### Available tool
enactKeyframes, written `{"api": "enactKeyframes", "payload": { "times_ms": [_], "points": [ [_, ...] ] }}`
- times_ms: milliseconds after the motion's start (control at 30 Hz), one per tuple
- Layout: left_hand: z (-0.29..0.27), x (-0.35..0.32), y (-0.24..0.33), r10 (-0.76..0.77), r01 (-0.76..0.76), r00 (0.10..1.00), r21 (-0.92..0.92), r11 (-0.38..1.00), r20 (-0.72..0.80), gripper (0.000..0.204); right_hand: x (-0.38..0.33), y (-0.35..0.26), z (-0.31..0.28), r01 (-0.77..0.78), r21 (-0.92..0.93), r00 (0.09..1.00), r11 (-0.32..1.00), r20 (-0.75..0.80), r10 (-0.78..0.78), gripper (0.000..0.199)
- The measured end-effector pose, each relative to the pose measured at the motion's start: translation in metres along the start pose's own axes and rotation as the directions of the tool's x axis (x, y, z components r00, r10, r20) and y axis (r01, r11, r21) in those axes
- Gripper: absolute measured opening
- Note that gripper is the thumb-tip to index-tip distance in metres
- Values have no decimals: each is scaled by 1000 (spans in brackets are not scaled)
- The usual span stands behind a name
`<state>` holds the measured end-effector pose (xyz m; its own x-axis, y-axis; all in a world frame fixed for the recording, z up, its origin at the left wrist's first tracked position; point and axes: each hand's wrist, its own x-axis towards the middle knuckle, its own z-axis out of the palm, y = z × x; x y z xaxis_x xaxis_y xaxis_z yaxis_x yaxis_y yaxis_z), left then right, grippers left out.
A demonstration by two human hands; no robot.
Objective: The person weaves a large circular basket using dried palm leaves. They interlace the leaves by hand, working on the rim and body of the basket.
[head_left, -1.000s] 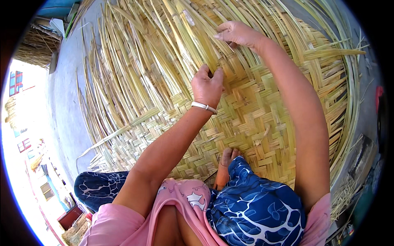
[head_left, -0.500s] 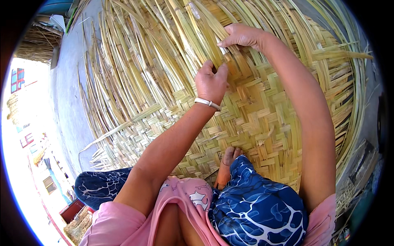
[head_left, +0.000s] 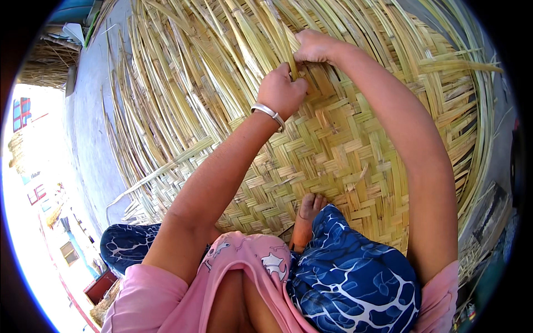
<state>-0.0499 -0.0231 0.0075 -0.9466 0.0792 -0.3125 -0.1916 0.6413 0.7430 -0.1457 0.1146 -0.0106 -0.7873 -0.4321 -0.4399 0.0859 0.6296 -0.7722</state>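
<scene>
Through the head camera I look down on a large woven mat point(head_left: 327, 150), straw-yellow and green, filling the middle of the frame. Its loose strips point(head_left: 161, 100) fan across the upper left and top, lying side by side, which I take to keep each one easy to pick out. Just above centre, the left hand point(head_left: 283, 91), wearing a pale bracelet point(head_left: 269, 115), has thumb and forefinger brought together on a flat strip point(head_left: 293, 65) — apparently to keep it steady where loose lengths meet finished weave. Just beside it, toward the upper right, the right hand point(head_left: 316, 46) arches over the strips with its fingers curled in; their tips are hidden, so I cannot tell whether they grip anything. At lower centre a bare foot point(head_left: 309, 208) rests on the woven part — probably letting body weight hold it flat — beside a knee in blue patterned cloth point(head_left: 355, 266).
</scene>
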Motion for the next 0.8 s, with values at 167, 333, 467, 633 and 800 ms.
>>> {"api": "enactKeyframes", "payload": {
  "times_ms": [167, 333, 467, 633, 800],
  "points": [
    [1, 5, -2, -72, 74, 997, -27, 997, 41, 27, -1, 2, 4, 20, -35, 997, 999, -78, -22, 35],
    [-1, 13, 2, -347, 362, 932, -310, 879, 103, 19, -8, -3, 2, -15, 66, 999, 998, -48, 18, 35],
    [-7, 22, -8, -407, 463, 886, -440, 769, 221, 21, -13, 13, -3, 15, 432, 994, 902, 90, -60, 37],
    [-13, 8, -9, -207, 300, 943, -401, 865, 260, 20, -17, 24, -10, 24, 617, 970, 786, 174, -167, 36],
    [-11, 5, -8, -118, 204, 964, -376, 904, 240, 22, -19, 29, -12, 22, 630, 964, 776, 192, -183, 35]
  ]
}}
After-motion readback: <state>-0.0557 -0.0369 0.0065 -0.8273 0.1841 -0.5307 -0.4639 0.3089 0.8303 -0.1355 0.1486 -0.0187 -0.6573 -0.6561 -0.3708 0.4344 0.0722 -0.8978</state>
